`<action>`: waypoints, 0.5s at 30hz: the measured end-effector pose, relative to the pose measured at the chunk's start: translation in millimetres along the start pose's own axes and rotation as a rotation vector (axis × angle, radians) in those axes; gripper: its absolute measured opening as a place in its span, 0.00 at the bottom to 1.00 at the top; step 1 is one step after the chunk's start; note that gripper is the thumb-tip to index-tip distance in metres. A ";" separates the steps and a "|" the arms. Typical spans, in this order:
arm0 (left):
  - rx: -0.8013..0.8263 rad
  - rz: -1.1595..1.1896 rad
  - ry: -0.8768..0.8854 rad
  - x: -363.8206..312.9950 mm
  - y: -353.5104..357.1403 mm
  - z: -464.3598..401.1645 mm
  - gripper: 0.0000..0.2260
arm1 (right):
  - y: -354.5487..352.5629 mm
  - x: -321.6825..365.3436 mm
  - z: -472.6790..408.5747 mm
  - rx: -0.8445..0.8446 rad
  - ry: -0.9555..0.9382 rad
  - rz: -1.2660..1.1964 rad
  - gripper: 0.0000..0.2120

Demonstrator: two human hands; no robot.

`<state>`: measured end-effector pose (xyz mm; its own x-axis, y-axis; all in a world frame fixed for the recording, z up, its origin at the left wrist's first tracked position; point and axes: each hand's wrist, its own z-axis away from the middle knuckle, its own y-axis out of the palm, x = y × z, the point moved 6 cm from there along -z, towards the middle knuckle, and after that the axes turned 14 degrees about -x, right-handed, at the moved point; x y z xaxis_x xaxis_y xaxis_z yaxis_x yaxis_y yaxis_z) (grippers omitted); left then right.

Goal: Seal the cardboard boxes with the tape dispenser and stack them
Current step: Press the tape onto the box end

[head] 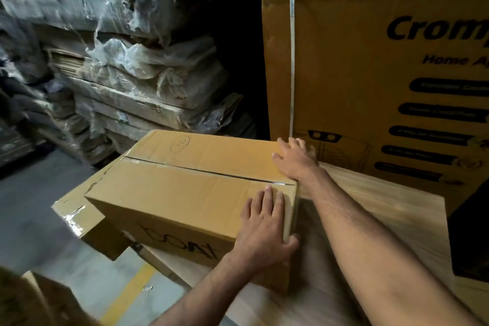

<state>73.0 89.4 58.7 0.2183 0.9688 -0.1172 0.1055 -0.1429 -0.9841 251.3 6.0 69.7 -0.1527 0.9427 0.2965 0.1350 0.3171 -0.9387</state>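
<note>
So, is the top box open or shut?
Shut: the box has both top flaps flat, with clear tape along the seam.

Matt brown cardboard box, glossy clear tape along its seam

We're looking at a warehouse: plastic-wrapped bundles of flattened cartons are piling high, strapped appliance cartons are standing stacked, and a yellow line is running across the concrete floor.
</note>
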 end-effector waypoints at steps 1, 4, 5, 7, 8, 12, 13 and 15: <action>0.020 -0.001 0.011 1.1 -0.2 0.9 0.41 | 0.3 -0.3 1.3 0.011 0.009 -0.012 0.28; -0.001 0.002 0.058 1.0 -5.8 13.8 0.42 | -0.1 -1.4 23.5 -0.091 0.064 0.020 0.27; -0.037 0.017 0.094 0.0 -8.3 22.7 0.41 | -4.0 -2.8 34.2 -0.127 0.086 0.044 0.27; -0.107 0.047 0.194 1.4 -11.9 45.9 0.40 | -10.9 -6.6 60.6 -0.164 0.135 0.078 0.27; -0.125 0.058 0.238 4.4 -14.2 58.1 0.39 | -13.9 -7.7 75.0 -0.177 0.163 0.097 0.27; -0.128 0.101 0.353 27.0 -24.7 88.6 0.36 | -23.4 3.6 122.7 -0.178 0.226 0.223 0.29; -0.134 0.111 0.366 33.0 -26.1 94.1 0.35 | -21.9 11.0 128.6 -0.159 0.206 0.231 0.31; -0.147 0.126 0.359 42.3 -28.8 105.9 0.33 | -17.4 26.4 136.1 -0.111 0.127 0.215 0.32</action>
<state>-23.6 155.9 67.9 0.5603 0.8134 -0.1563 0.1881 -0.3087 -0.9324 111.6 11.4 70.0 0.0145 0.9929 0.1184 0.2585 0.1107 -0.9596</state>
